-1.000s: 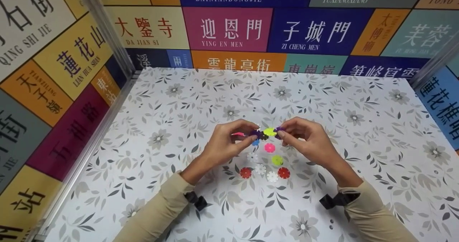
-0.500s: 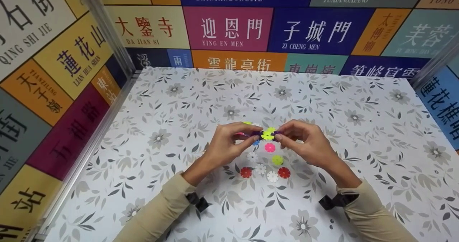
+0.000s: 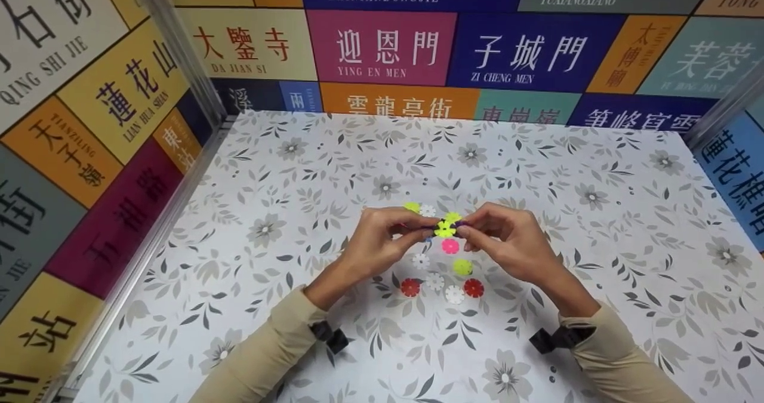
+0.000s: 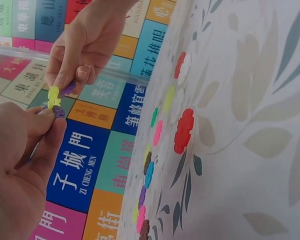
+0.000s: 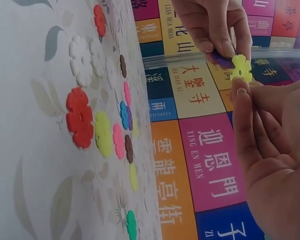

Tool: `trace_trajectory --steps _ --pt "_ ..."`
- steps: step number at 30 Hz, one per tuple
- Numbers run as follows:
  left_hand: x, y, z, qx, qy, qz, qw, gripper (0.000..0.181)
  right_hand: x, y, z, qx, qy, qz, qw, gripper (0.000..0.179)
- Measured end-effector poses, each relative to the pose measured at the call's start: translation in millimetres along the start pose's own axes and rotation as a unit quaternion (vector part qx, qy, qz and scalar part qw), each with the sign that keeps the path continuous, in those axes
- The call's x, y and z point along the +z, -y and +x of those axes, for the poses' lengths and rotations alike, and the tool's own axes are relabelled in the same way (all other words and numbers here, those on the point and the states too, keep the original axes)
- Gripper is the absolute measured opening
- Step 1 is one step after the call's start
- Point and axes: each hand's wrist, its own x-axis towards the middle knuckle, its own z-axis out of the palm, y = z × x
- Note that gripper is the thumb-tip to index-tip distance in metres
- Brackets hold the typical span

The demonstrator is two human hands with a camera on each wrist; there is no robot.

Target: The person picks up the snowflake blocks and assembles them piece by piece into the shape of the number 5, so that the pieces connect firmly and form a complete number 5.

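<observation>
My left hand (image 3: 379, 242) pinches a purple snowflake disc (image 5: 221, 59) between thumb and fingertips. Facing it, my right hand (image 3: 513, 239) pinches another purple piece (image 4: 68, 89), mostly hidden by the fingers. Between the fingertips a notched yellow snowflake disc (image 3: 444, 230) bridges the two purple ones, with its face toward the head camera. All three are held up off the table, as both wrist views show. Just below in the head view lie a pink disc (image 3: 450, 246) and a yellow-green disc (image 3: 462, 267).
Two red discs (image 3: 410, 288) and several white discs (image 3: 454, 294) lie nearer me on the floral-covered table (image 3: 382, 361). A yellow disc (image 3: 412, 207) rests behind my left hand. In the right wrist view are a green disc (image 5: 132, 225) and a brown disc (image 5: 129, 148).
The yellow disc between my hands has tilted, its face now turned to the head camera. Both hands have come slightly lower, uncovering a yellow and a white disc behind my left hand.
</observation>
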Motion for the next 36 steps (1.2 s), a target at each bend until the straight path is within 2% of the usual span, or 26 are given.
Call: trace_trajectory --steps 8,13,17,23,27,29,31,34,36 --pt "7.5 -4.4 2.2 0.002 -0.022 0.014 0.9997 0.023 -5.2 -2.1 0.3 0.024 0.001 0.011 0.9997 0.008" --pt "14.1 -5.8 5.2 -0.012 -0.033 0.018 0.9992 0.022 -5.2 -3.8 -0.2 0.038 0.033 0.009 0.9987 0.02" --pt "16.1 -4.9 5.4 -0.017 -0.029 0.013 0.9993 0.019 -2.2 -4.4 -1.5 0.034 0.045 -0.008 0.9984 0.032" --pt "17.9 -3.7 4.6 -0.015 -0.016 0.007 0.9997 0.019 -1.2 -4.1 -2.4 0.016 0.045 -0.036 0.9982 0.031" --pt "18.4 -2.1 4.5 -0.044 -0.007 -0.013 0.9989 0.026 -2.1 -3.1 -1.9 0.01 0.034 -0.047 0.9982 0.028" --pt "18.9 -0.7 4.6 -0.072 0.003 -0.017 0.9972 0.032 -3.1 -1.8 -1.3 0.01 0.025 -0.053 0.9983 0.026" --pt "20.6 1.7 4.2 -0.104 0.026 0.0 0.9943 0.036 -3.9 -0.3 -0.8 0.012 0.018 -0.058 0.9981 0.024" --pt "27.7 5.8 4.7 -0.137 0.083 0.046 0.9861 0.036 -5.5 1.7 -0.7 0.014 0.008 -0.058 0.9982 0.023" --pt "34.6 7.8 6.3 -0.145 0.128 0.09 0.9769 0.032 -6.8 2.2 -1.3 0.015 0.002 -0.055 0.9984 0.022"
